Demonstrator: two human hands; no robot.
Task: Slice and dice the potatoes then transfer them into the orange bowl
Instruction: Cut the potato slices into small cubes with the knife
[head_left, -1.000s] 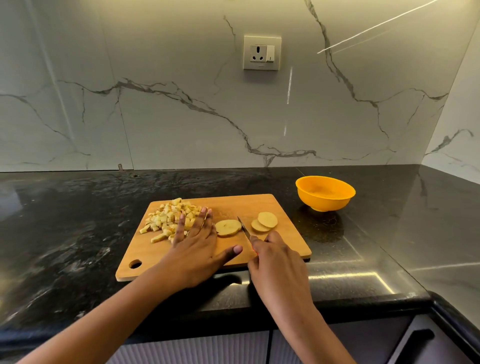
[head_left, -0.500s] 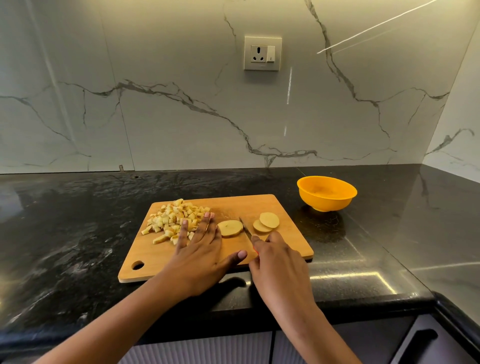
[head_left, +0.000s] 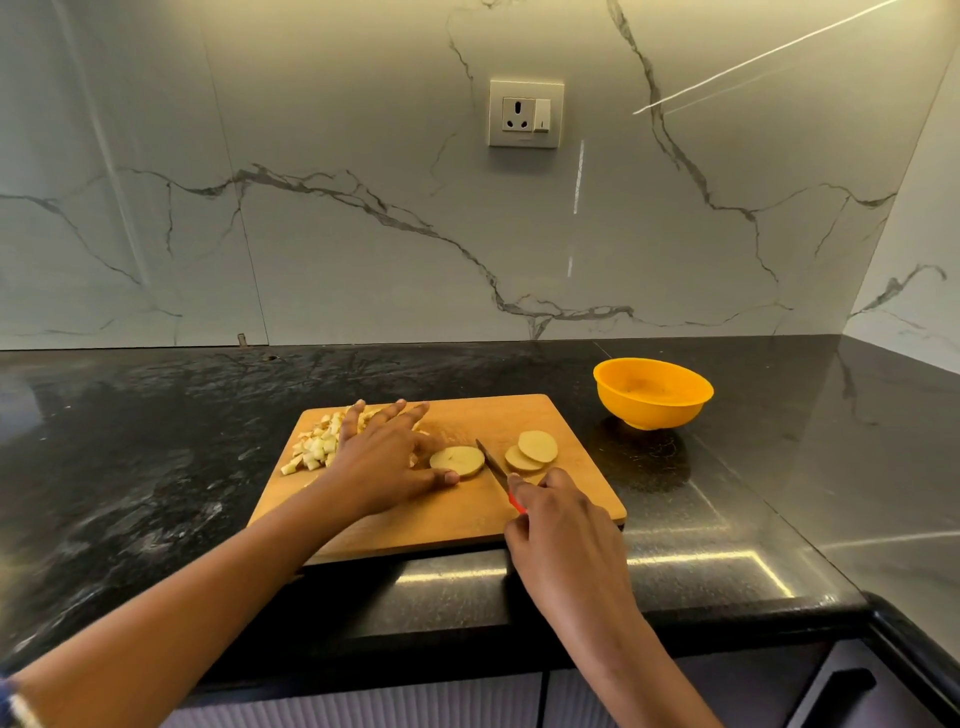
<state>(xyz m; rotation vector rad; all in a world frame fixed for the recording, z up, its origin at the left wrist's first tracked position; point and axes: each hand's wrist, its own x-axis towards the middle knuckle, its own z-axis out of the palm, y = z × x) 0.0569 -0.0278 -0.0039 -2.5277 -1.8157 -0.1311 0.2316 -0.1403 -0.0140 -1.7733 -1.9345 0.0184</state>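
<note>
The round potato slice (head_left: 457, 461) lay flat against the thumb tip of the splayed left hand (head_left: 387, 462), and the right hand (head_left: 558, 525), curled round a red-handled knife (head_left: 493, 467), held the blade slanting away just right of it.

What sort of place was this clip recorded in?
Most likely a home kitchen: a glossy black stone countertop under a white marble-veined backsplash with a white wall socket, and a rectangular wooden cutting board carrying round potato slices.
</note>
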